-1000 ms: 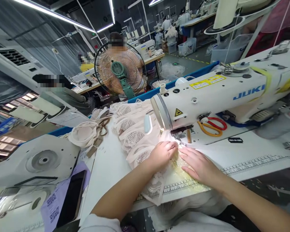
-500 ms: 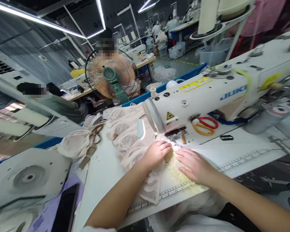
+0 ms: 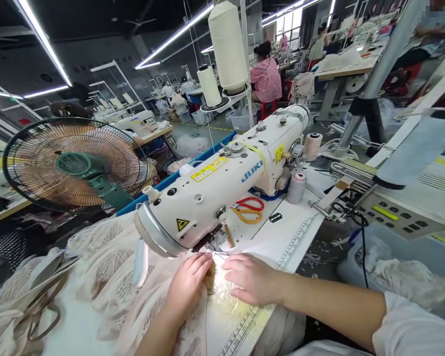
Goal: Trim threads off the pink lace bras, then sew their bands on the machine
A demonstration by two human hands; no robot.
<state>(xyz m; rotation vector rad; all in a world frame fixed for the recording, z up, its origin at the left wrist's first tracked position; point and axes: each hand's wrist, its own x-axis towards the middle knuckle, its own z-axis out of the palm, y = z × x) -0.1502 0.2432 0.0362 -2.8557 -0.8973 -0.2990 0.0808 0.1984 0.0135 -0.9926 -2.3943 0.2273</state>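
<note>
Beside the presser foot of a white JUKI sewing machine [image 3: 222, 185], my left hand [image 3: 189, 279] has its fingers bent and close together over pale beige lace fabric [image 3: 157, 301]; its thumb is hidden. My right hand [image 3: 252, 279] lies palm down with fingers stretched and a little apart. Under its fingertips is a shiny, crinkled, yellowish patch [image 3: 224, 294], brightly lit, whose material I cannot make out. A small brown piece [image 3: 209, 279] shows between the hands. The needle area is partly hidden by the machine head.
Scissors with red and orange handles [image 3: 249, 210], a black razor blade [image 3: 276, 217] and a grey thread spool [image 3: 296, 188] lie or stand right of the machine. A printed ruler [image 3: 294, 244] runs along the table edge. Lace pieces [image 3: 111, 267] pile up left; a fan [image 3: 76, 163] stands behind.
The view has swung to the right, bringing the control panel and thread cones into sight. Both hands stay beside the presser foot, in nearly the same pose.
</note>
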